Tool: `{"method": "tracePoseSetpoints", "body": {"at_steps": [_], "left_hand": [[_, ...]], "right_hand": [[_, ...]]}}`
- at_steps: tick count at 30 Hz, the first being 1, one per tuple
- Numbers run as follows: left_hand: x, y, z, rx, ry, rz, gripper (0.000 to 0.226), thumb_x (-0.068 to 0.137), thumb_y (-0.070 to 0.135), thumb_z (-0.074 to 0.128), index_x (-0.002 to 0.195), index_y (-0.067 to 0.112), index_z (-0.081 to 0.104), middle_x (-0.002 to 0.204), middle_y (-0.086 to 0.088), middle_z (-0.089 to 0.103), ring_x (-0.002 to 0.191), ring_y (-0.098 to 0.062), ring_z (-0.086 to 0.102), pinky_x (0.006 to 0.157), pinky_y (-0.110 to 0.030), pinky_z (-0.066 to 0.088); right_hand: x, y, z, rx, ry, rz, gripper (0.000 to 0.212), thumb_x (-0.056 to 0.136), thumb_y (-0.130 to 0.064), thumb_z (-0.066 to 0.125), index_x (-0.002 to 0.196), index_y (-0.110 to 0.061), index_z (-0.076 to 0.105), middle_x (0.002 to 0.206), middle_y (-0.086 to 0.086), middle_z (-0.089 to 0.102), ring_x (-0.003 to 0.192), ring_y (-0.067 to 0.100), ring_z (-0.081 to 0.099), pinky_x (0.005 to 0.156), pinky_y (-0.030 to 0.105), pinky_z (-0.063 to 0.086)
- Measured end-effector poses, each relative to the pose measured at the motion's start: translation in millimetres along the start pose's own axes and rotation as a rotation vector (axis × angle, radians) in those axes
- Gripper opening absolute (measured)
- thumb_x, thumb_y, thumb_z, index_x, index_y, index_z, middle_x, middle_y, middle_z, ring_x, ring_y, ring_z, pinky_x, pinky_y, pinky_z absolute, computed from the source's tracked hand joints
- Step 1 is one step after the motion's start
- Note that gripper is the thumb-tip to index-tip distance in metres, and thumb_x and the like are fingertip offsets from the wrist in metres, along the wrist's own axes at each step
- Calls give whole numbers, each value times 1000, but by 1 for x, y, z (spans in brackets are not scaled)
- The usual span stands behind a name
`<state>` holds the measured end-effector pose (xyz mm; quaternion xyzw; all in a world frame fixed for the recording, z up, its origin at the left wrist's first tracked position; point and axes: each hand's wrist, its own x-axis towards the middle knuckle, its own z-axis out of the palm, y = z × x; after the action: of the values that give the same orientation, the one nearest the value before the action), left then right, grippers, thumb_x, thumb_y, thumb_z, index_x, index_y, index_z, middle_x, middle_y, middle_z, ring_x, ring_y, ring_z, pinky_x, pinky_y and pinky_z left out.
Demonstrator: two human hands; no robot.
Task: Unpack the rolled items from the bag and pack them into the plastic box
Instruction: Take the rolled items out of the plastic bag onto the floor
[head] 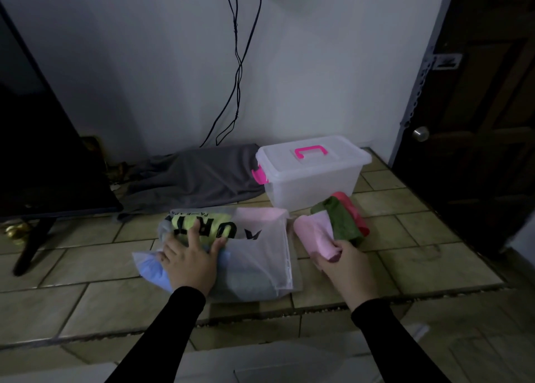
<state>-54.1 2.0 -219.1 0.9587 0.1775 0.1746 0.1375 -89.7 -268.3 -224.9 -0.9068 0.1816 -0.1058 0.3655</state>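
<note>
Right hand (pixel 344 262) gripping pink roll (pixel 317 233) just right of bag (pixel 260 255), left hand (pixel 189 259) flat on bag, closed box (pixel 311 169) straight behind roll.

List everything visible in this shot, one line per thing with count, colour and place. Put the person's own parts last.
plastic box: one, clear with pink handle and latch, lid on, on the floor by the wall
bag: one, translucent with black letters, flat on the tiles in front of the box
pink roll: one, pale pink, right of the bag
green roll: one, dark green, beside the pink roll
red roll: one, red, behind the green roll
grey cloth: one, grey, left of the box
cables: dark, hanging down the wall
door: one, dark, at right
left hand: pressing flat on the bag
right hand: gripping the pink roll
</note>
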Motion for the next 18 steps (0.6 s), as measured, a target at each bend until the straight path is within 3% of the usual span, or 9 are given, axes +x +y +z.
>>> {"method": "tracePoseSetpoints", "body": {"at_steps": [3, 6, 10, 13, 15, 16, 17, 18], "left_hand": [[0, 0, -1, -11, 6, -2, 72, 82, 63, 54, 140, 22, 42, 137, -36, 33, 124, -51, 39, 106, -56, 29], [-1, 1, -2, -8, -16, -5, 71, 83, 64, 51, 141, 23, 39, 140, -36, 30, 128, -50, 36, 108, -55, 26], [-1, 3, -5, -8, -36, -8, 72, 84, 64, 48, 142, 25, 36, 142, -35, 27, 131, -49, 32, 110, -54, 23], [-1, 3, -5, -21, -22, 1, 72, 83, 63, 51, 141, 23, 39, 141, -36, 30, 128, -50, 35, 108, -56, 24], [0, 2, -4, -15, -20, 6, 71, 83, 63, 53, 140, 22, 42, 138, -36, 33, 126, -50, 37, 107, -57, 26], [0, 3, -4, -4, -23, 8, 71, 83, 62, 52, 139, 21, 43, 137, -36, 34, 125, -51, 38, 106, -57, 27], [0, 3, -3, 8, -20, 8, 70, 83, 62, 53, 138, 20, 44, 135, -36, 35, 124, -51, 39, 105, -57, 28], [1, 2, -2, 14, -13, 7, 69, 83, 62, 53, 137, 19, 45, 134, -37, 37, 122, -51, 41, 104, -58, 29]], "right_hand": [[7, 0, 8, -88, 157, -63, 37, 73, -49, 69, 87, -15, 65, 78, 4, 68, 69, 23, 62, 61, 27, 47], [16, -4, 11, -154, 169, -49, 39, 76, -52, 63, 79, -14, 68, 75, 7, 68, 69, 27, 64, 62, 32, 52], [30, -16, 8, -320, 48, 1, 48, 84, -57, 54, 90, -13, 70, 83, 6, 70, 77, 25, 65, 67, 28, 50], [31, -30, -2, -403, 13, 33, 62, 79, -62, 59, 111, -8, 58, 109, 13, 59, 100, 30, 57, 77, 32, 45], [27, -44, -7, -396, 170, -121, 53, 77, -56, 64, 109, -15, 53, 108, 10, 49, 100, 28, 50, 76, 33, 44], [27, -49, -7, -376, 200, -254, 37, 80, -50, 63, 98, -19, 56, 100, 5, 49, 95, 25, 50, 73, 31, 44], [28, -56, -5, -335, 131, -375, 20, 83, -43, 60, 83, -23, 56, 90, 0, 49, 89, 21, 51, 71, 29, 44], [31, -58, -1, -292, -11, -444, 17, 85, -38, 56, 73, -27, 54, 83, -4, 51, 85, 19, 53, 71, 29, 45]]}}
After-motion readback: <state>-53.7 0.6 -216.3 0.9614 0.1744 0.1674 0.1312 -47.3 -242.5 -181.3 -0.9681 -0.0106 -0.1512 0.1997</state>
